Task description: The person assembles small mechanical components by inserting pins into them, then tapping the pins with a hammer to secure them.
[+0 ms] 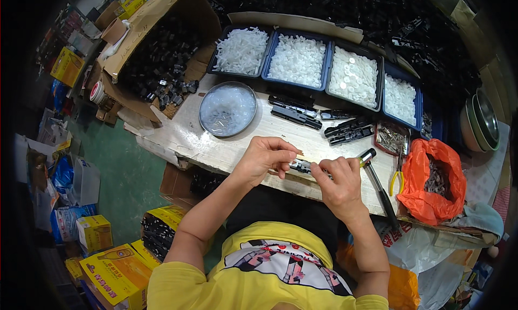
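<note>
Close to the bench's near edge, my hands meet around a small black and metal part (300,167). My right hand (342,184) has its fingers closed on the part's right end. At the left end, my left hand (265,160) pinches with thumb and forefinger, where a tiny white piece (293,161) shows; how firmly it holds that piece is partly hidden. Just beyond lie several black housings (295,114) on the whitish bench top (243,150). A round metal dish (203,115) with clear jelly-like stuff and small metal bits stands beyond my left hand.
Dark trays (327,88) of white plastic pieces line the back. A cardboard box (141,18) of black parts is left. At right are a hammer (384,196), yellow-handled pliers (396,183), a tray of metal pins (392,137), an orange bag (456,175) and stacked bowls (470,127).
</note>
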A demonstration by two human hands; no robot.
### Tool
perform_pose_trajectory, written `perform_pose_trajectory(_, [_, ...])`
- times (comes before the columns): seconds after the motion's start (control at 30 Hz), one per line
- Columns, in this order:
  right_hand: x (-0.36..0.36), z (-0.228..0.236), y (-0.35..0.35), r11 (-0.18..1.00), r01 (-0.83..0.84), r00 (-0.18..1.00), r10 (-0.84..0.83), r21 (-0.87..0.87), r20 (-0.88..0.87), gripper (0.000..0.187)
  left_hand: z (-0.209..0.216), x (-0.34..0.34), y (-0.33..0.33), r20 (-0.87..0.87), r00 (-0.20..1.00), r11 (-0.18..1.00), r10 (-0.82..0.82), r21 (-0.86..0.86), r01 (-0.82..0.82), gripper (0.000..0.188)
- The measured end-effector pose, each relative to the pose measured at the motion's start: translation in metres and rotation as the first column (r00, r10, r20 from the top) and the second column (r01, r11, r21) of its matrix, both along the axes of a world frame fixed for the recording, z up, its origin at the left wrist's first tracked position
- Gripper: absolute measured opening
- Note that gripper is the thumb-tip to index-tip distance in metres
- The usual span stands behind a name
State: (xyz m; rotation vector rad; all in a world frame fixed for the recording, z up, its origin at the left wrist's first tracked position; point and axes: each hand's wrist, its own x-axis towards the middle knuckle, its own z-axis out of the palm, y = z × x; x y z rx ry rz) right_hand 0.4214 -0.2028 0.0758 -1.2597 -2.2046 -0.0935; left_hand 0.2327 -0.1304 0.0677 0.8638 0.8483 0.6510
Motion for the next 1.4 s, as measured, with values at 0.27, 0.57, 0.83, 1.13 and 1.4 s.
perform_pose_trajectory(0.27, [0.018, -0.006, -0.005, 0.991, 0.033, 0.975, -0.061, -0.133, -0.214, 0.029, 0.001, 0.013, -0.006, -0.057, 0.995, 0.993, -0.081, -0.090, 0.076, 0.015])
perform_pose_trajectory(0.57, [0.051, -0.016, -0.019, 0.918, 0.146, 0.958, -0.223, -0.368, -0.178, 0.022, -0.035, 0.032, -0.021, -0.497, 0.812, 0.399, 0.306, 0.841, 0.365, 0.029])
perform_pose_trajectory(0.83, [0.047, -0.010, -0.015, 0.921, 0.112, 0.978, -0.169, -0.374, -0.121, 0.021, -0.038, 0.036, -0.022, -0.537, 0.782, 0.416, 0.315, 0.819, 0.395, 0.032])
perform_pose_trajectory(1.13, [0.041, -0.015, -0.010, 0.935, 0.084, 0.987, -0.126, -0.344, -0.103, 0.022, -0.038, 0.035, -0.021, -0.552, 0.779, 0.450, 0.298, 0.801, 0.396, 0.031])
perform_pose_trajectory(1.4, [0.034, -0.016, -0.006, 0.932, 0.084, 0.989, -0.120, -0.352, -0.083, 0.022, -0.038, 0.035, -0.022, -0.546, 0.784, 0.452, 0.296, 0.803, 0.389, 0.032])
